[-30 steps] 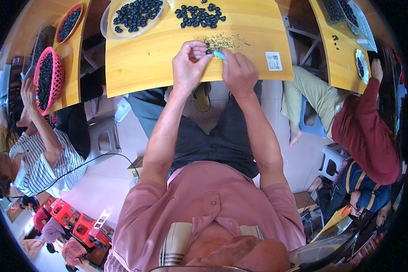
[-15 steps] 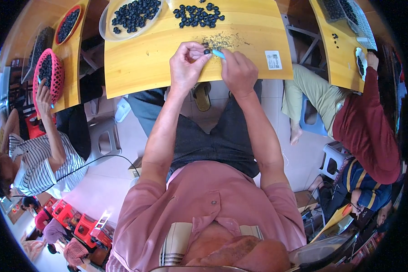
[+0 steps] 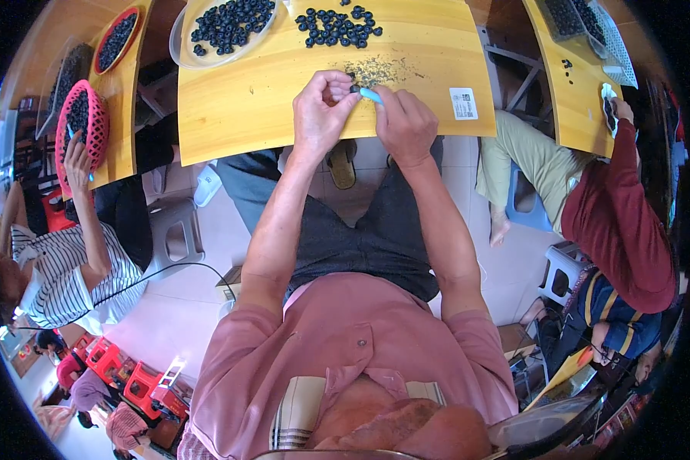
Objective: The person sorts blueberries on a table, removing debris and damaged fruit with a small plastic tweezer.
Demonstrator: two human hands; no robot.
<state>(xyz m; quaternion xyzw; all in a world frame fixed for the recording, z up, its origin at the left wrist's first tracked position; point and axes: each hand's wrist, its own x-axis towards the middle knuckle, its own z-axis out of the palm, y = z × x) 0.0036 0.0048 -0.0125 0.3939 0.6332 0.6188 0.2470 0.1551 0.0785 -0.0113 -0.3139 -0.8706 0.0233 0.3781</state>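
Note:
Over the near part of the yellow table (image 3: 245,107), my left hand (image 3: 318,111) pinches a small round black piece (image 3: 354,89) between thumb and fingers. My right hand (image 3: 406,123) is closed around a slim tool with a light blue handle (image 3: 371,95). Its tip meets the black piece; the kind of tip is too small to tell. Just beyond my hands lie fine dark shavings (image 3: 387,70). Farther back is a loose group of black ring-like pieces (image 3: 337,32). To its left, a clear round tub (image 3: 175,42) holds many more.
A white label (image 3: 463,103) is stuck on the table's right side. At the left, a co-worker's hand (image 3: 77,162) reaches to a pink basket (image 3: 100,126) of black pieces. Another person's hand (image 3: 622,111) works at the right table (image 3: 571,115). A grey stool (image 3: 178,230) stands left.
The blue tool's tip has come up against the black piece, and the piece has turned in my left fingers. My hands stay almost in place. The right co-worker's hand has moved slightly.

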